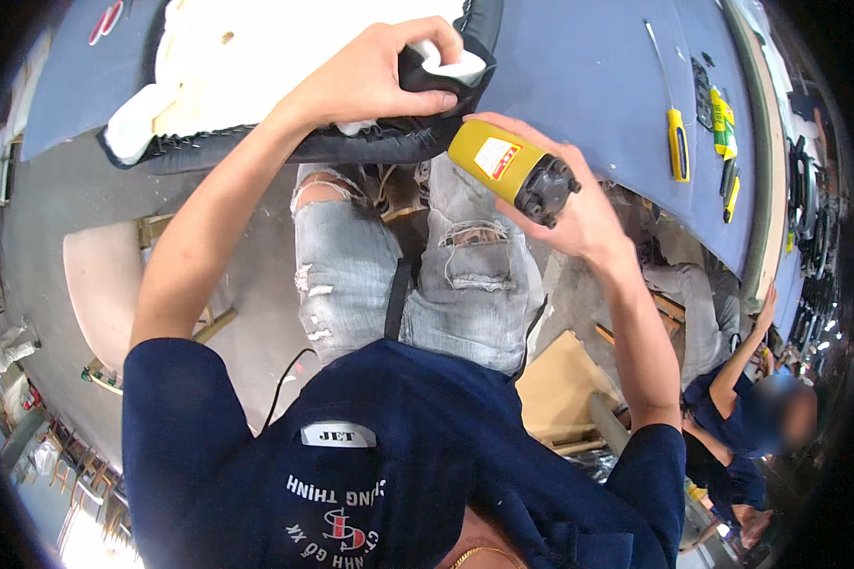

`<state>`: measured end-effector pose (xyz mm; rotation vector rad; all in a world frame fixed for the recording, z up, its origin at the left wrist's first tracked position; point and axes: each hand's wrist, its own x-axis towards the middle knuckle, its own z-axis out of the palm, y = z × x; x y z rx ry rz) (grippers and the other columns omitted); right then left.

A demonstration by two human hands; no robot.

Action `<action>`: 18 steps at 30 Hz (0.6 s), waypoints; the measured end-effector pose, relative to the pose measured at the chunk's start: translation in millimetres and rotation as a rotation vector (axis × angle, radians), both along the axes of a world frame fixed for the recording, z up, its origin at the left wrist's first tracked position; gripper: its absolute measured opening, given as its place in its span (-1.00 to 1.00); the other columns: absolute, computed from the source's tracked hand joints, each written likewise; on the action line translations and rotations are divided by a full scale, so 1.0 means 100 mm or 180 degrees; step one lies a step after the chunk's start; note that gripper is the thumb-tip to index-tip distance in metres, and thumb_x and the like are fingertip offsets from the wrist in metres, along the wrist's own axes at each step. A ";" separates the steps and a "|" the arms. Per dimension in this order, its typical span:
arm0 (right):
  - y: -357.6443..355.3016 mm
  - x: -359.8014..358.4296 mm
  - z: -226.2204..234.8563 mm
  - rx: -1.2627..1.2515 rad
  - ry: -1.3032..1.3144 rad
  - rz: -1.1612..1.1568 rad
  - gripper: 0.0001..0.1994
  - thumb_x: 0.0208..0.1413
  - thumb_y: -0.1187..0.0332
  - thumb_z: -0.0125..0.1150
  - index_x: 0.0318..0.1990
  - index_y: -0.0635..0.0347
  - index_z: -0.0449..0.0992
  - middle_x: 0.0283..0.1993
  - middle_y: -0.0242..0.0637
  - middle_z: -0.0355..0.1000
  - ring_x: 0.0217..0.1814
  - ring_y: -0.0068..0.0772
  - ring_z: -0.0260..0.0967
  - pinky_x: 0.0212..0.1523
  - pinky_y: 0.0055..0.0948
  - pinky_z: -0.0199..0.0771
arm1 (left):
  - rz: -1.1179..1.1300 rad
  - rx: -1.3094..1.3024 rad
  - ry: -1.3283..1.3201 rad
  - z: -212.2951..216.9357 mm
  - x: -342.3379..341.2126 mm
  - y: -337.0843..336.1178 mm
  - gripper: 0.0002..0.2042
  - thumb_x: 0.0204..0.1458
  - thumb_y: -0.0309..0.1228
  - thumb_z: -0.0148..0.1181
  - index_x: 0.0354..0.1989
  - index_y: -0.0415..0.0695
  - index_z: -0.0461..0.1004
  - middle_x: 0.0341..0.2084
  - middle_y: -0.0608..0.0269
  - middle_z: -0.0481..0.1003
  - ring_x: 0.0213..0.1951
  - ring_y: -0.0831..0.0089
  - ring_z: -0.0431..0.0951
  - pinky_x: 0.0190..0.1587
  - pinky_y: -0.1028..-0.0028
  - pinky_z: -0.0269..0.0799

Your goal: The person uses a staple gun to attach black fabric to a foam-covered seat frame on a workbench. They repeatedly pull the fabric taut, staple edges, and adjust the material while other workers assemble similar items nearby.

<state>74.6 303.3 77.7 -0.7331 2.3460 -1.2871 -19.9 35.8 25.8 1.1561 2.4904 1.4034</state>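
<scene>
A padded panel with white foam (266, 66) lies face up at the table's near edge, its black cover (342, 144) folded up around the rim. At the panel's near right corner, my left hand (375, 76) pinches the black cover between thumb and fingers, with white padding (455, 68) showing there. Just right of that corner, my right hand (584, 204) is wrapped round a yellow and black staple gun (517, 178). The tool's yellow end is close to the cover; its nose is hidden, so I cannot tell whether it touches.
On the blue-grey table (579, 76), a yellow-handled screwdriver (677, 147), a yellow-green tube (723, 128) and a yellow-black cutter (731, 194) lie to the right. A padded rail (759, 161) runs along the right side. Another person (731, 417) works at the lower right.
</scene>
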 end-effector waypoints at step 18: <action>0.02 0.26 -0.14 -0.0190 -0.0065 -0.0588 -0.30 -0.07 0.45 0.34 0.34 0.23 0.40 0.21 -0.11 0.53 0.17 -0.29 0.54 0.23 -0.37 0.43 | 0.0377 0.0096 0.0711 -0.11 0.25 0.05 -0.77 -0.06 -0.53 0.43 -0.44 -0.26 0.41 0.11 0.15 0.52 0.27 0.08 0.42 0.26 0.20 0.41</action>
